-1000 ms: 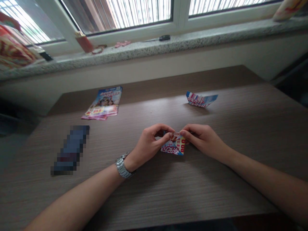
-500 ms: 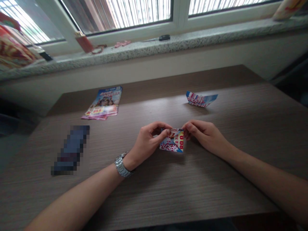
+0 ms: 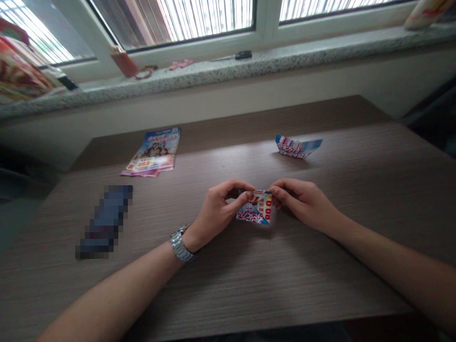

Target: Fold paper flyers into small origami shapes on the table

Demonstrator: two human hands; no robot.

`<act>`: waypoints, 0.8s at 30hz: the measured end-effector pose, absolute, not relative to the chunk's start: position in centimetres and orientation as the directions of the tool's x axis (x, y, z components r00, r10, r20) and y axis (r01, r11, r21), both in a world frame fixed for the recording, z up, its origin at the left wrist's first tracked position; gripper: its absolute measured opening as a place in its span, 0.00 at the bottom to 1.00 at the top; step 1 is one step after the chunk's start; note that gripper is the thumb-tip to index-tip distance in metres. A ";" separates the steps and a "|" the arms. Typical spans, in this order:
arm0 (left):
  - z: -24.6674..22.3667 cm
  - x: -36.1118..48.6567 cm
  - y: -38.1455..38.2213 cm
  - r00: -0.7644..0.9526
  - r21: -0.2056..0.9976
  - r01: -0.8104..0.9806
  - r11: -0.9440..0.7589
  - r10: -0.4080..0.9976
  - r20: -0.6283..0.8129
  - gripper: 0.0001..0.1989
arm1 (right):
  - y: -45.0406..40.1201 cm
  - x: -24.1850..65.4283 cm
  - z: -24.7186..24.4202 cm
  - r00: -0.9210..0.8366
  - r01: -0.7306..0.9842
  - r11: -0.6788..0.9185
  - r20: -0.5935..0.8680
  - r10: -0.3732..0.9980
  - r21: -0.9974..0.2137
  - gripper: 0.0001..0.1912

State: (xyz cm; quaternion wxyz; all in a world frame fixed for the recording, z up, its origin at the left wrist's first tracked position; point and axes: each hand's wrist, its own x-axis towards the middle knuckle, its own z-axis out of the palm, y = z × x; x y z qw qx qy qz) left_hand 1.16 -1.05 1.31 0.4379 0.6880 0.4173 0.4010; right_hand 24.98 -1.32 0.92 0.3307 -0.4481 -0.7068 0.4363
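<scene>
A small folded paper flyer (image 3: 254,212), printed in blue, red, white and yellow, is held just above the table between my two hands. My left hand (image 3: 224,204) wears a metal watch and pinches the flyer's upper left edge between thumb and fingers. Thumb and fingertips of my right hand (image 3: 301,199) are closed on its upper right corner. Farther back stands another folded flyer (image 3: 297,148), bent into a shallow V with its sides raised.
A stack of printed flyers (image 3: 156,149) lies at the back left of the brown table (image 3: 228,280). In front of it is a dark pixelated rectangular object (image 3: 105,222). On the stone windowsill (image 3: 199,76) are a red case (image 3: 124,64) and a dark-handled tool (image 3: 243,55).
My right thumb has shifted slightly and now presses on the flyer's upper right corner. The flyer's lower edge has tilted a little. My left hand is nearly still.
</scene>
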 end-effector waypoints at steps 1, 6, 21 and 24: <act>1.3 1.1 -1.0 0.332 0.935 0.228 -0.272 0.924 0.187 0.08 | -1.3 25.0 1.0 -0.380 0.348 0.222 0.079 0.922 -0.911 0.16; 1.4 0.9 -1.1 0.365 0.905 0.276 -0.323 0.907 0.212 0.07 | -1.5 24.6 1.2 -0.382 0.360 0.245 0.098 0.919 -0.900 0.17; 1.1 1.5 -1.1 0.362 0.993 0.040 -0.110 0.928 0.088 0.17 | -1.7 23.9 1.1 -0.325 0.273 0.151 0.057 0.944 -0.950 0.14; 1.3 1.5 -1.1 0.326 0.998 0.038 -0.058 0.944 0.043 0.13 | -1.6 24.0 1.1 -0.284 0.287 0.157 0.073 0.956 -0.945 0.14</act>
